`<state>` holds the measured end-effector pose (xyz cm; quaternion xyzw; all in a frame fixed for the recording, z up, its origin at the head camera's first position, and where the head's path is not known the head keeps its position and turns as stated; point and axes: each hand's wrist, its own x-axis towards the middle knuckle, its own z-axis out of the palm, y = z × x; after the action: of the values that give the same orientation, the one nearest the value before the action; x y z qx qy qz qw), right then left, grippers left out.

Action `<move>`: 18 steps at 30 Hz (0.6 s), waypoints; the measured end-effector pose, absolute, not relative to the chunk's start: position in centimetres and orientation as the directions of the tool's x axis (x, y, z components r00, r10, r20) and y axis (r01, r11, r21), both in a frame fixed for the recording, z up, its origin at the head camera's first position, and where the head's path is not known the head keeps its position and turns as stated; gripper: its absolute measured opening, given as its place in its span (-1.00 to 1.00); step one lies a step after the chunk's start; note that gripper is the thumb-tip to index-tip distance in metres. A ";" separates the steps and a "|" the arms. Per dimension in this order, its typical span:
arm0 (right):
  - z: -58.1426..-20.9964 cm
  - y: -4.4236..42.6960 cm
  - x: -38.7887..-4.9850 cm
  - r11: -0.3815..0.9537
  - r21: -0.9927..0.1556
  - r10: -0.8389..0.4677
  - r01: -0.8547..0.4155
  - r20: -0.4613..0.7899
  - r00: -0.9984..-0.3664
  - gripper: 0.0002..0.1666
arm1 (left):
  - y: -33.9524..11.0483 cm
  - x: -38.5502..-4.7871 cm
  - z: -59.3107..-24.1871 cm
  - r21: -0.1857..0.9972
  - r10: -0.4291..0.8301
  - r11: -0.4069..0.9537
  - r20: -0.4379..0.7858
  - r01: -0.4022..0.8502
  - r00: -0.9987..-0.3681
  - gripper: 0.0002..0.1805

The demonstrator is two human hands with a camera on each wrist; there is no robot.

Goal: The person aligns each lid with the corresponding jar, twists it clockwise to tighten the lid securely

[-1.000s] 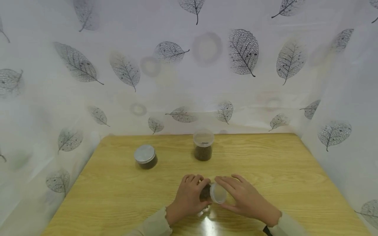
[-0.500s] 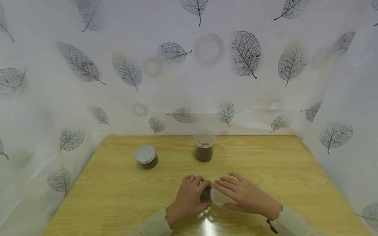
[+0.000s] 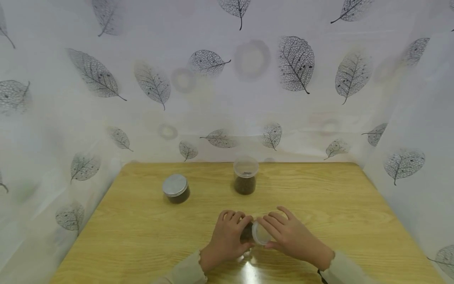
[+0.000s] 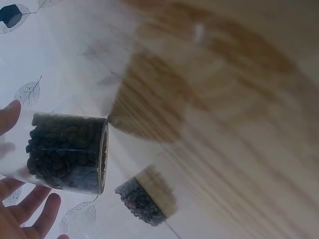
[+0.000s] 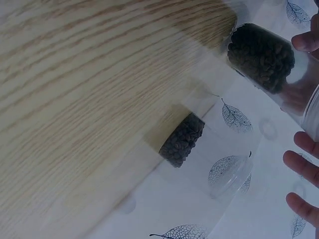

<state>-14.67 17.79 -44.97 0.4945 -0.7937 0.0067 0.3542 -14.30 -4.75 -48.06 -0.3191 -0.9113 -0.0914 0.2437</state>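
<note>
A clear jar of dark beans [image 3: 246,233] leans slightly to the right near the table's front, its pale lid [image 3: 261,233] toward the right. My left hand [image 3: 228,236] grips the jar's body, thumb on the near side and fingers on the far side. With thumb and fingertips at opposite sides of the rim, my right hand [image 3: 292,238] holds the lid. Both wrist views show the bean-filled jar base [image 4: 67,152], and in the right wrist view fingers [image 5: 304,167] spread beside the lid rim [image 5: 312,117]. The palms hide part of the jar.
Farther back on the wooden table [image 3: 312,189] stands another clear jar of beans [image 3: 244,183] with a translucent top. A squat jar with a silver lid [image 3: 175,188] stands to the left. Leaf-patterned sheeting [image 3: 227,102] surrounds the table's back and sides.
My right hand's fingers shifted on the lid, lifting and flattening half a second ago and now curving back around its rim. The left hand keeps its hold on the jar.
</note>
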 end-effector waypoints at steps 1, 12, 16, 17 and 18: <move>-45.0 17.7 -14.6 0.517 0.335 -0.775 -0.788 0.574 -0.264 -0.18 | -4.7 -14.3 -48.0 0.013 0.536 0.780 0.503 0.626 -0.678 -0.29; -45.7 17.3 -14.3 0.565 0.276 -0.729 -0.778 0.608 -0.313 -0.25 | -4.7 -14.2 -48.0 0.018 0.531 0.782 0.504 0.623 -0.681 -0.29; -45.7 17.4 -14.2 0.577 0.266 -0.718 -0.773 0.615 -0.325 -0.26 | -4.6 -14.2 -47.9 0.040 0.528 0.780 0.494 0.625 -0.691 -0.29; -45.6 17.4 -14.2 0.580 0.258 -0.713 -0.773 0.620 -0.328 -0.26 | -4.6 -14.2 -47.8 0.044 0.525 0.783 0.489 0.621 -0.697 -0.30; -45.6 17.3 -14.2 0.584 0.242 -0.708 -0.775 0.619 -0.340 -0.26 | -4.6 -14.2 -47.8 0.049 0.520 0.786 0.485 0.616 -0.703 -0.29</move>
<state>-14.22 17.35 -45.55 0.4535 -0.8173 0.0472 0.3524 -14.25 -4.61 -47.84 -0.3098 -0.9168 -0.1045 0.2294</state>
